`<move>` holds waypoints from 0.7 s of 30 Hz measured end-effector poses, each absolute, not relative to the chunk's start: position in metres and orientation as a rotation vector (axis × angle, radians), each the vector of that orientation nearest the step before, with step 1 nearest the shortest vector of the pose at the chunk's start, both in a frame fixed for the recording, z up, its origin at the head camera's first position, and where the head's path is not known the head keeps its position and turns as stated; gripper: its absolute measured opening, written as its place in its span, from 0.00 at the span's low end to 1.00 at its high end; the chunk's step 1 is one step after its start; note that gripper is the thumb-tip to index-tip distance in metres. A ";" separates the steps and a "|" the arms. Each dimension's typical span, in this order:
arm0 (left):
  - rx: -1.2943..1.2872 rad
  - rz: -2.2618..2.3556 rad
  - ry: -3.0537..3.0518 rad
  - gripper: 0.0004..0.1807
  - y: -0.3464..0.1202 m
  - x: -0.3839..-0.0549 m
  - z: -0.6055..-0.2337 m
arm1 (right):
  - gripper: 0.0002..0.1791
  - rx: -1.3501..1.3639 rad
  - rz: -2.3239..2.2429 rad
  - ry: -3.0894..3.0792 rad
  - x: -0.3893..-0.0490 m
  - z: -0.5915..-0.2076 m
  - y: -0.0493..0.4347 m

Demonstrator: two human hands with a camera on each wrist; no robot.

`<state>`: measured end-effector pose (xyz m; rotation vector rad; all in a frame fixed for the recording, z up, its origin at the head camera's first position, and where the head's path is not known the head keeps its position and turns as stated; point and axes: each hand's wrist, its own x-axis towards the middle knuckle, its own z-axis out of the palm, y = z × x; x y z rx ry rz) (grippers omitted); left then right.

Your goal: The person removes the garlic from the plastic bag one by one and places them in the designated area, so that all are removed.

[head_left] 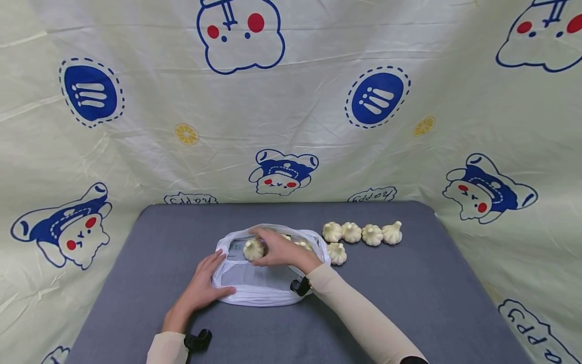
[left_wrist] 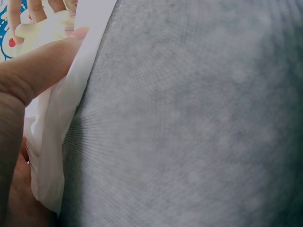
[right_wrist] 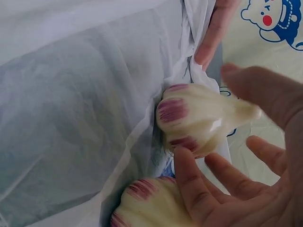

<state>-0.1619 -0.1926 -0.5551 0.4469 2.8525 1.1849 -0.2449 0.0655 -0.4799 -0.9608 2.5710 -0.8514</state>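
Note:
A white plastic bag (head_left: 261,296) lies on the table with its mouth spread. My left hand (head_left: 204,284) holds the bag's left rim, thumb at the front edge and fingers along the outer side. Inside the mouth, my right hand (head_left: 279,247) has its fingers spread around a garlic bulb (head_left: 253,249). In the right wrist view, a fingertip touches this purple-streaked garlic bulb (right_wrist: 194,116), while the thumb stands apart from it. Another garlic bulb (right_wrist: 154,201) sits lower in the bag, partly behind the fingers.
To the right of the bag, several garlic bulbs (head_left: 372,235) stand in a row, with a single garlic bulb (head_left: 337,254) in front of them by the rim. A grey cloth (head_left: 391,298) covers the table. Behind hangs a printed curtain (head_left: 318,116).

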 end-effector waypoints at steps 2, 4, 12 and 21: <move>0.447 1.188 2.853 0.54 -0.192 -0.162 -0.555 | 0.44 -0.965 -0.831 2.577 -0.246 -0.482 0.065; 0.444 1.187 2.852 0.53 -0.192 -0.162 -0.555 | 0.41 -0.966 -0.806 2.587 -0.247 -0.483 0.064; 0.435 1.181 2.851 0.54 -0.193 -0.161 -0.554 | 0.31 -0.978 -0.741 2.629 -0.250 -0.488 0.057; 0.460 1.189 2.876 0.53 -0.191 -0.162 -0.555 | 0.23 -0.918 -0.786 2.628 -0.250 -0.492 0.057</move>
